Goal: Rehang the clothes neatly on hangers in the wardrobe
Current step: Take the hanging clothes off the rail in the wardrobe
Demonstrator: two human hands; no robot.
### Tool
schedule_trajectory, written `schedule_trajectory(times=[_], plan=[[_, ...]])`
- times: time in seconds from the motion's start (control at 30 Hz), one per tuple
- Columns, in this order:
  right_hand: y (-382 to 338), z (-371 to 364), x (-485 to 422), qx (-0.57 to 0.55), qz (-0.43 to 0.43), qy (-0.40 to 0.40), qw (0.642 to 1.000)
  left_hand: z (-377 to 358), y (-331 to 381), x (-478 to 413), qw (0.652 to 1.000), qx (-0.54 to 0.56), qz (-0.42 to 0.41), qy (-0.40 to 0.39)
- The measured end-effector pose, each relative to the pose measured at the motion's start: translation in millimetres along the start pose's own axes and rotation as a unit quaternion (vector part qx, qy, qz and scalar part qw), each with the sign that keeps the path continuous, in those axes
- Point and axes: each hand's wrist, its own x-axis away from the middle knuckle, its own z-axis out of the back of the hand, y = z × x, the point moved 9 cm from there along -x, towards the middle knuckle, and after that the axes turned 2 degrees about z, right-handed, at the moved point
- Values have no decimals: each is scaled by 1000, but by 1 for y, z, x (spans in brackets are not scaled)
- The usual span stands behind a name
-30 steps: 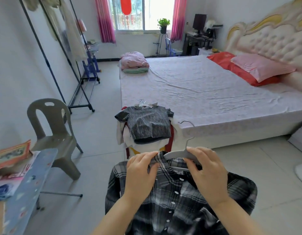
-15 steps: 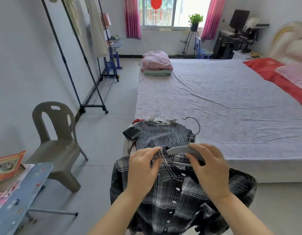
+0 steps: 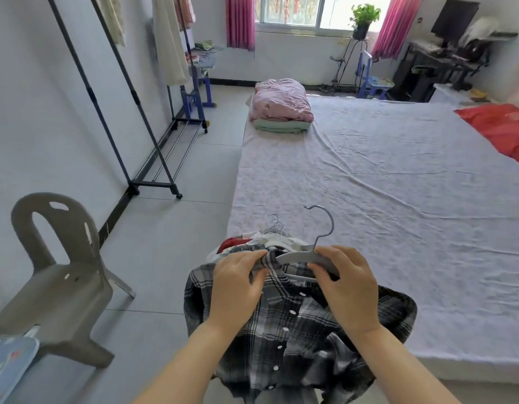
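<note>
A black-and-white plaid shirt (image 3: 296, 339) hangs in front of me on a grey hanger (image 3: 299, 256) whose hook points up. My left hand (image 3: 238, 282) pinches the shirt's collar at the hanger's left end. My right hand (image 3: 344, 284) grips the hanger's right arm with the shirt's shoulder. Just beyond, at the bed's near corner, lies a pile of clothes on hangers (image 3: 258, 243), mostly hidden behind my hands. A dark clothes rack (image 3: 130, 91) stands along the left wall with pale garments (image 3: 169, 45) hanging on it.
A grey plastic chair (image 3: 60, 275) stands on the floor at my left. A large bed (image 3: 398, 199) fills the right side, with folded pink bedding (image 3: 281, 104) at its far corner. An ironing board's end (image 3: 10, 365) shows at lower left. Bare tiled floor (image 3: 200, 170) leads to the rack.
The view has swung left and moved forward toward the bed corner and rack. Both hands keep their hold on the plaid shirt and hanger, now in front of the clothes pile.
</note>
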Motion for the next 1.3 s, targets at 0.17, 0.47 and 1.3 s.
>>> schedule_trajectory(times=[0.17,0.47,1.3], plan=[[46,-61,-63,-31,-4,-47,998,-38,-25,-62,999,-33,29,10],[146,-196,-137,-50,-65,-211,974,-128,-94,-145,987,-83,131,-49],[249,-170,-57,92,-227,-384,890,-239,-80,-139,864,-275,63,-417]])
